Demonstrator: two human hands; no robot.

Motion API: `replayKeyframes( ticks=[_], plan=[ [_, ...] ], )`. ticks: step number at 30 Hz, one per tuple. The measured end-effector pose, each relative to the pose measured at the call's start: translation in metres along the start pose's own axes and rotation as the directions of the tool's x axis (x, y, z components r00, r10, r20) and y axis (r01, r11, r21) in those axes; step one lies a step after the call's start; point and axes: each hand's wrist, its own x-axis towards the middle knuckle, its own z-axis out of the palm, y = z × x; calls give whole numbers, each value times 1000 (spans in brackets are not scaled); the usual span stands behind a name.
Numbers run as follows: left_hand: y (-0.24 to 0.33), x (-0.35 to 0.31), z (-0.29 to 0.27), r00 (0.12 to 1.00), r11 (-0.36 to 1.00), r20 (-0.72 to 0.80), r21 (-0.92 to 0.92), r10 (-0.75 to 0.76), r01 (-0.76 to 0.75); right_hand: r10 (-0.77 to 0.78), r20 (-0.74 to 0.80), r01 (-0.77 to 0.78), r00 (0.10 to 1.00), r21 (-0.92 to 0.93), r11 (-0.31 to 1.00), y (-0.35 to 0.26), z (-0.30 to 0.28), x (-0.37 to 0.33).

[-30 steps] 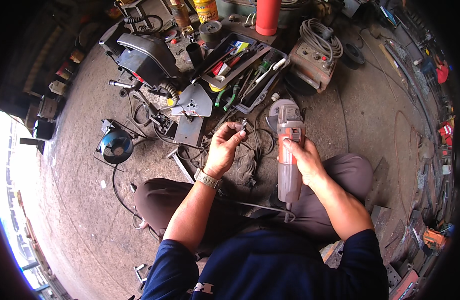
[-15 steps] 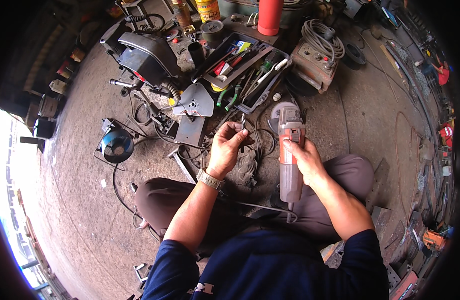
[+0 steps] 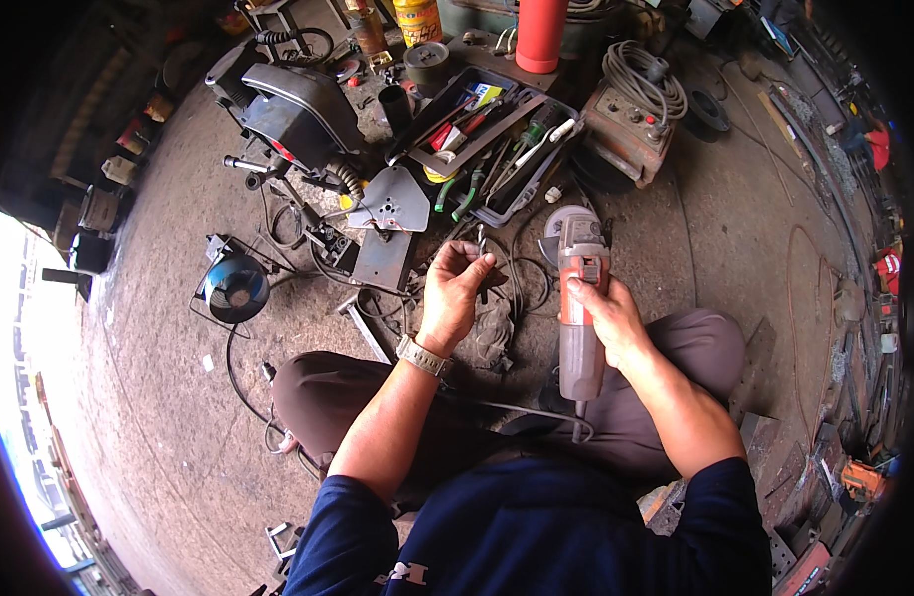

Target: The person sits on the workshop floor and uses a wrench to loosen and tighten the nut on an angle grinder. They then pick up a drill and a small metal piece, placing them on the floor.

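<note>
Between the thumb and fingers of my left hand (image 3: 455,290) is a drill bit (image 3: 482,241), its fluted tip pointing up and away from me. My right hand (image 3: 608,316) is wrapped round the orange and grey body of an angle grinder (image 3: 582,328). The grinder stands lengthwise, its disc (image 3: 568,226) at the far end and its cord leaving the near end over my lap. The disc is a short way right of the drill bit, apart from it. Whether the disc is spinning I cannot tell.
Beyond my hands lies a black toolbox (image 3: 497,214) full of hand tools. Left of it are a metal plate (image 3: 389,199) and a dark machine (image 3: 296,107). A small blue fan (image 3: 235,288) sits on the floor at left. A control box (image 3: 616,134) with coiled cable stands at far right.
The whole view has shifted slightly, with everything a little further right and down. Both hands keep the same grips, and the drill bit stays near the grinder's disc.
</note>
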Motion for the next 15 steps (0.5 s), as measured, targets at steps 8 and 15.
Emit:
replayKeyframes(
  ticks=[8,15],
  plan=[
    [-2,3,3,997,996,-19,53,71,-70,-62,-16,62,998,19,998,8,-8,1],
    [55,-8,24,984,989,-102,-1,144,-145,-146,-122,163,982,147,976,14,-24,9]
  ],
)
